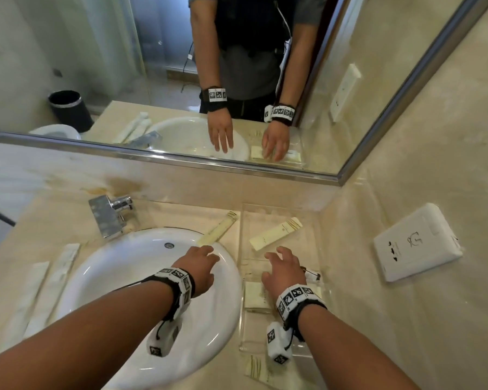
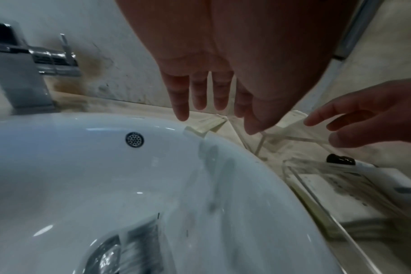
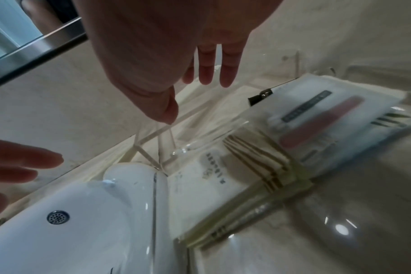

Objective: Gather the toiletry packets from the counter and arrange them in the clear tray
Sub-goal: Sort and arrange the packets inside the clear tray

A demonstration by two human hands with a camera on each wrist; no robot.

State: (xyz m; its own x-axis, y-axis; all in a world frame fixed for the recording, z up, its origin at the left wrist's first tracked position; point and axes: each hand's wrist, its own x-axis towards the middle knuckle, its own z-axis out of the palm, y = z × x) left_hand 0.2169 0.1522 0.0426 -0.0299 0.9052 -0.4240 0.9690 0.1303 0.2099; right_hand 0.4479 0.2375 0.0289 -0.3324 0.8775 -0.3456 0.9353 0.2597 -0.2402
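Note:
A clear tray (image 1: 242,220) stands on the counter right of the sink. One long cream packet (image 1: 276,233) lies slantwise in its far compartment, and square packets (image 1: 254,295) lie in the near one (image 3: 223,176), beside a clear packet with a pink item (image 3: 329,115). Another long cream packet (image 1: 218,229) rests on the counter between sink rim and tray (image 2: 207,124). My left hand (image 1: 200,266) hovers over the sink rim just short of it, fingers (image 2: 178,100) straight, holding nothing. My right hand (image 1: 283,266) hovers over the tray, fingers (image 3: 228,74) spread and empty.
The white sink (image 1: 119,280) and chrome faucet (image 1: 110,218) fill the left. Long white packets (image 1: 54,280) lie left of the sink. A cream packet (image 1: 258,370) lies on the counter in front of the tray. A white socket panel (image 1: 417,243) is on the right wall.

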